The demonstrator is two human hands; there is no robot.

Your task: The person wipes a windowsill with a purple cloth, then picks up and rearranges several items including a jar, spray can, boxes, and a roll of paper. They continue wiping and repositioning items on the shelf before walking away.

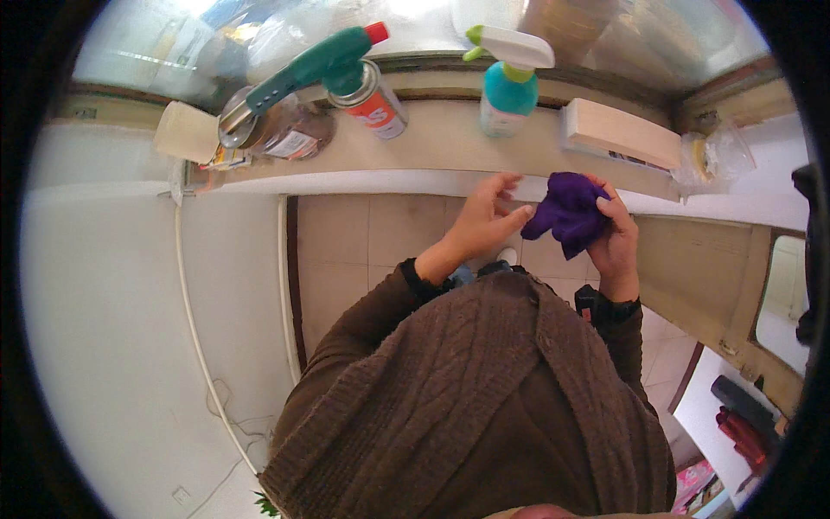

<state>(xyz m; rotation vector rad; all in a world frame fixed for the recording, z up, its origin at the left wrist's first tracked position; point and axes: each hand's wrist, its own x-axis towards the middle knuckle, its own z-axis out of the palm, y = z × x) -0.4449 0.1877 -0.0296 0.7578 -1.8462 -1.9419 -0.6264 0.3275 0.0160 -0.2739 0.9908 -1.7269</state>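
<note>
A crumpled purple cloth (570, 211) is gripped along its right side by my right hand (616, 237), just in front of the window sill (441, 146). My left hand (483, 217) is to the left of the cloth with its fingers spread and holds nothing. Its thumb tip comes close to the cloth's left corner; whether they touch I cannot tell. Beyond my hands on the sill stands a teal spray bottle (510, 94) with a white and green trigger head.
A gas can (379, 107) with a green torch head (311, 65) stands left on the sill. Beside it are a brown jar (301, 130) and a cream block-like object (187, 132). A pale wooden block (622, 133) and a clear plastic bag (723, 156) lie right. An open door (700, 272) is at right.
</note>
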